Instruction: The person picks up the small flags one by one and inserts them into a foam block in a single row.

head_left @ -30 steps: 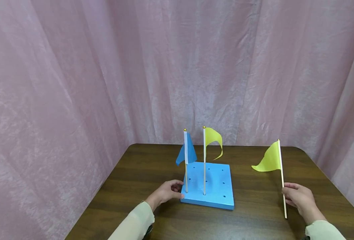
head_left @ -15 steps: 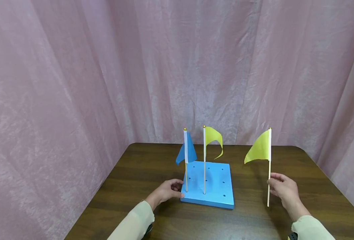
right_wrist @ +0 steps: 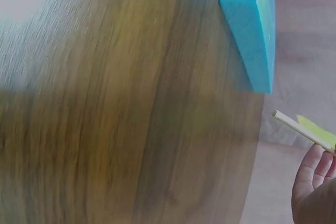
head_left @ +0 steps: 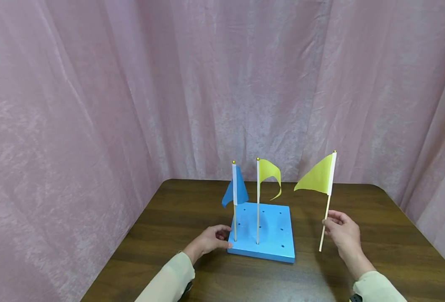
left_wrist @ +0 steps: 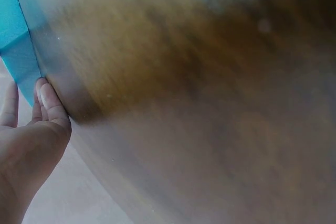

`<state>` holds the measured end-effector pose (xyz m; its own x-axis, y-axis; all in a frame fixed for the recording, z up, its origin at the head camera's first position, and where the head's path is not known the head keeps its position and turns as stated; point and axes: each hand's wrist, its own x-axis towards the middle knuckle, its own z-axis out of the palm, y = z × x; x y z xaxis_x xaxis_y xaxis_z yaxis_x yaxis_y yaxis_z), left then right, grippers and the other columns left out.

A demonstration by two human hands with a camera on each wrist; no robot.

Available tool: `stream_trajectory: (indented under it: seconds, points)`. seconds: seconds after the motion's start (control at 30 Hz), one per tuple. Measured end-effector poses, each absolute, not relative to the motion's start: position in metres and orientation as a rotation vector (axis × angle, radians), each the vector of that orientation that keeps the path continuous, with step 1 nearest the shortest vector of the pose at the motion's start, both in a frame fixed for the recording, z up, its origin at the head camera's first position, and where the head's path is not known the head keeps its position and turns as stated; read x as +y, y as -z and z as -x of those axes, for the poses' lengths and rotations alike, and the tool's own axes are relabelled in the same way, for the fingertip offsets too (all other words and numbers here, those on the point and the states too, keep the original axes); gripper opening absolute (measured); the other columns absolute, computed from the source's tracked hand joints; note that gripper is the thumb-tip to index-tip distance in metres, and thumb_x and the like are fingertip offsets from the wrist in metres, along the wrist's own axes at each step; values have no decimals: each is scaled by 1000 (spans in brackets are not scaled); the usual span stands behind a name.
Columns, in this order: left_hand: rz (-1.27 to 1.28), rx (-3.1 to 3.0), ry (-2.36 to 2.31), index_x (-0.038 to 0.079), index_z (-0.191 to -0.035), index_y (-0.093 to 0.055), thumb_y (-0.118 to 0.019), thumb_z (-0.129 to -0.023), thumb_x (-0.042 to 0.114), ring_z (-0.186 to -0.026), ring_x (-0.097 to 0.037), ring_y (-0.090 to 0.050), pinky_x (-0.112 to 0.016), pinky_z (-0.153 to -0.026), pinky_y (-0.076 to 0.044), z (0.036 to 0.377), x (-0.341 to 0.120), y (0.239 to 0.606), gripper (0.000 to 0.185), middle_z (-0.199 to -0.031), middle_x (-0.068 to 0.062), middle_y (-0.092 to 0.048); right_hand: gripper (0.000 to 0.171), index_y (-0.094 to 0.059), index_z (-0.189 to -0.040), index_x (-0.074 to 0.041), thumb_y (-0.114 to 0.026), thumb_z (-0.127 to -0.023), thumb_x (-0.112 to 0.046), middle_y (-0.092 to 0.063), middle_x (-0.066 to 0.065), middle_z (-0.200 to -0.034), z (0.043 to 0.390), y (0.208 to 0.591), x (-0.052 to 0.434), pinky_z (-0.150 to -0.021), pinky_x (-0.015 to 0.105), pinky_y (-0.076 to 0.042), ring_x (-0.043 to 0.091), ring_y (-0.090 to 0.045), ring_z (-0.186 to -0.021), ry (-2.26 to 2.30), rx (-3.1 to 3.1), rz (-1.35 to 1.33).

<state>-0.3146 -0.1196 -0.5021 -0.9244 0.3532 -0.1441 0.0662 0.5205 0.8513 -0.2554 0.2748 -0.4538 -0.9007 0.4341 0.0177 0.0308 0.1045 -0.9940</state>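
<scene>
My right hand [head_left: 345,235] pinches the wooden stick of a yellow pennant flag [head_left: 316,177] between thumb and fingers. The flag hangs clear of the table to the right of a blue board [head_left: 270,237], its stick leaning slightly and its lower end free. Seen from the right wrist, that stick end [right_wrist: 294,123] points toward the board. At the board's front left corner, my left hand [head_left: 207,242] holds the edge with thumb and fingertips. A blue flag [head_left: 240,188] and a second yellow flag [head_left: 268,170] stand upright in the board's front row.
Several small holes dot the board's top. Beneath everything lies a dark wooden table [head_left: 177,209] with rounded far corners. Pink curtains [head_left: 222,84] hang behind it and along both sides.
My right hand has carried the yellow flag left and away from me, closer to the board, raising it. The flag's lean has changed direction. My left hand and the board have stayed put.
</scene>
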Motion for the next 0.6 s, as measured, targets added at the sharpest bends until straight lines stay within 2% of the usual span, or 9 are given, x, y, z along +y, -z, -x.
stream_trajectory:
  seconds: [0.37,0.6]
  points:
    - [-348,2464,-1367,15,-127,-64,-85,-80,19,-98,-24,-53,-45,-89,-48,315,-119,504,51,-109,-6,-59,29,-56,-117,4,-64,-89,2,-60,1,-89,257,449,254,-64,24,-55,3,-57,-74,-1889,-2027,415]
    - [-340,2470,-1364,15,-126,-65,-85,-80,20,-97,-24,-53,-43,-88,-49,316,-119,504,51,-108,-6,-59,25,-58,-114,1,-65,-90,2,-58,-5,-84,258,448,242,-64,24,-55,5,-56,-75,-1865,-1983,396]
